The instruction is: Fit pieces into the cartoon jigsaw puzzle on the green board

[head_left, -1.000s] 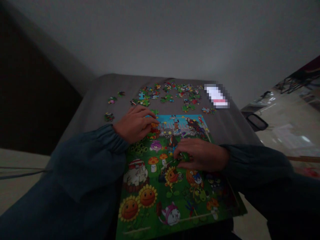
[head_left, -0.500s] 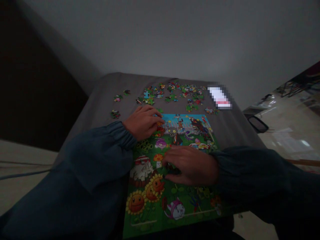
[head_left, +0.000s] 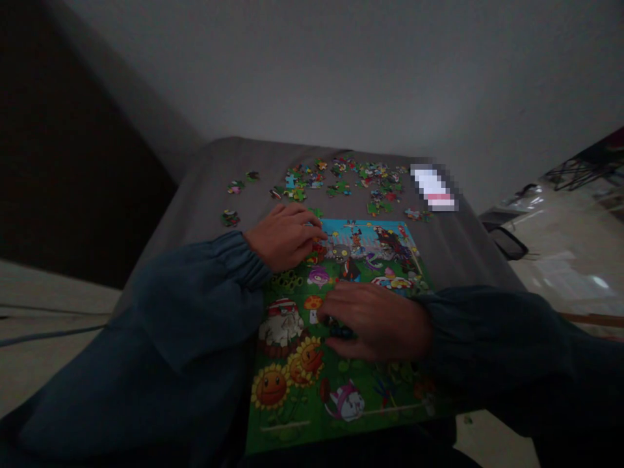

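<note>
A colourful cartoon board point(head_left: 287, 413) lies at the front of the cloth-covered surface, printed with sunflowers, mushrooms and zombies on green and blue. My left hand point(head_left: 285, 237) rests palm down over its upper left edge, with the fingers stretched out and nothing visible in them. Over the middle of the board my right hand point(head_left: 377, 322) is arched, its thumb and fingers curved but apart. A dark patch shows between them, and I cannot make out whether it is print or a loose piece. The undersides of both hands are hidden.
Many loose jigsaw pieces point(head_left: 377, 172) lie scattered behind the board on the grey cloth point(head_left: 195, 195). A few pieces point(head_left: 230, 218) sit apart at the left. A phone with a lit, blurred screen point(head_left: 433, 187) lies at the back right. The wall point(head_left: 312, 78) rises behind.
The whole view has shifted slightly, so the board and pieces appear a little further right. My right thumb has moved slightly against the board; my left hand stays at the board's upper left.
</note>
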{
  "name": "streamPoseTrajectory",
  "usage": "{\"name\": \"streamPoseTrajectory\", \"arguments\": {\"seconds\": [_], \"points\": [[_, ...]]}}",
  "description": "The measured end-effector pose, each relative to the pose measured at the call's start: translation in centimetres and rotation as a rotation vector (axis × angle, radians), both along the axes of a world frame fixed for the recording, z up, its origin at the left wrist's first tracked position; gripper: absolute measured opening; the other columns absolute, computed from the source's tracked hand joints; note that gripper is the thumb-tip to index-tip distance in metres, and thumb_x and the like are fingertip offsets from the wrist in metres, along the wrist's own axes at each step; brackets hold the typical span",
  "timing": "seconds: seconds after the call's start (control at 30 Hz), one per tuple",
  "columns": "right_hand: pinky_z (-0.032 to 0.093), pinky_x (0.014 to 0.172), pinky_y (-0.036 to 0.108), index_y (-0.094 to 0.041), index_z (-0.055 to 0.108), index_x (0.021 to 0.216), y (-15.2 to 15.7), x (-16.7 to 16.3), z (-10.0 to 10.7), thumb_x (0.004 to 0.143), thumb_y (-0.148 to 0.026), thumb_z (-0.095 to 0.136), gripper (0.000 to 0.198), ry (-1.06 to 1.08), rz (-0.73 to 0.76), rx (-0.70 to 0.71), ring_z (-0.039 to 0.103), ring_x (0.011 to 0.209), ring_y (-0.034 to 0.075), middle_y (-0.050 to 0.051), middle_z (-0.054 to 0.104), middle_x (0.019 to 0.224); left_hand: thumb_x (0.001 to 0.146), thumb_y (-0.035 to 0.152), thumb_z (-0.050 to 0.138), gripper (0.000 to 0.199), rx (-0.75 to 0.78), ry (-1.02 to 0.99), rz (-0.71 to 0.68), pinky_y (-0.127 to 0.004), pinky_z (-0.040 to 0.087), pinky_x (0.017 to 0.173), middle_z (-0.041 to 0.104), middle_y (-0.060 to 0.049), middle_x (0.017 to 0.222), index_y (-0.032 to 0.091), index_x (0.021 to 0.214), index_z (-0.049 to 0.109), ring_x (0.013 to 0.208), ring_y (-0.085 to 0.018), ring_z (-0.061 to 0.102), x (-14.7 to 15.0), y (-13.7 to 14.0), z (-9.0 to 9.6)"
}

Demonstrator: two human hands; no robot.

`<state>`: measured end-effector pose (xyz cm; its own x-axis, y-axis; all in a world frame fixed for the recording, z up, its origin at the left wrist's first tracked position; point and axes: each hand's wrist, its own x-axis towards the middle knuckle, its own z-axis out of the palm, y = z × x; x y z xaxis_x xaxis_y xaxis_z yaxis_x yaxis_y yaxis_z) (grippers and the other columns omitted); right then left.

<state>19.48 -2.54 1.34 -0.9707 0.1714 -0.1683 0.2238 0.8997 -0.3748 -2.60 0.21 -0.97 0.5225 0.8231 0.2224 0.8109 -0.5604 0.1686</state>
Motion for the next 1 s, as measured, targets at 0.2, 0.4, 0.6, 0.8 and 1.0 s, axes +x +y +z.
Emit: {"name": "streamPoseTrajectory", "arguments": {"seconds": [0.2,0.4,0.6,0.8,1.0], "points": [[0.046,0.080,0.036,-0.011,0.063,0.101,0.1,-0.3,0.2,0.084,-0.028,0.057,0.025,-0.029,0.019,-0.005,0.059,0.090,0.023,0.011,0.065,0.095,0.094,0.028,0.044,0.026,-0.048,-0.053,0.091,-0.034,0.046,0.078,0.067,-0.004,0.097,0.022,0.107,0.066,0.087,-0.019,0.060,1.5,-7.4,3.6],[0.046,0.077,0.035,-0.011,0.061,0.100,0.5,-0.4,0.4,0.083,-0.027,0.059,0.024,-0.023,0.085,-0.006,0.060,0.090,0.022,0.011,0.066,0.097,0.086,0.032,0.064,0.011,-0.133,-0.030,0.150,-0.035,0.051,0.068,0.068,0.000,0.094,0.026,0.095,0.067,0.081,-0.020,0.062,5.2,-16.5,2.4],[0.046,0.071,0.033,-0.013,0.064,0.094,0.4,-0.6,0.4,0.079,-0.026,0.062,0.020,-0.012,0.057,0.025,0.062,0.086,0.022,0.010,0.067,0.092,0.080,0.028,0.071,0.018,-0.160,0.064,0.248,-0.040,0.057,0.067,0.068,-0.001,0.092,0.023,0.096,0.067,0.079,-0.023,0.063,7.3,-17.5,1.2],[0.046,0.064,0.032,-0.013,0.067,0.094,0.2,-0.8,0.6,0.075,-0.028,0.066,0.024,0.016,0.033,0.053,0.065,0.083,0.024,0.011,0.069,0.089,0.079,0.018,0.070,0.020,-0.175,0.160,0.334,-0.035,0.060,0.066,0.070,-0.003,0.094,0.022,0.098,0.067,0.083,-0.023,0.067,8.1,-18.0,1.8],[0.047,0.061,0.033,-0.013,0.068,0.090,-0.1,-0.8,0.5,0.076,-0.029,0.068,0.022,0.059,0.052,0.161,0.065,0.080,0.025,0.013,0.069,0.086,0.083,0.005,0.060,0.035,-0.326,0.306,0.351,-0.030,0.061,0.076,0.069,-0.007,0.114,0.020,0.115,0.064,0.096,-0.021,0.068,9.3,-18.1,2.5]]}}
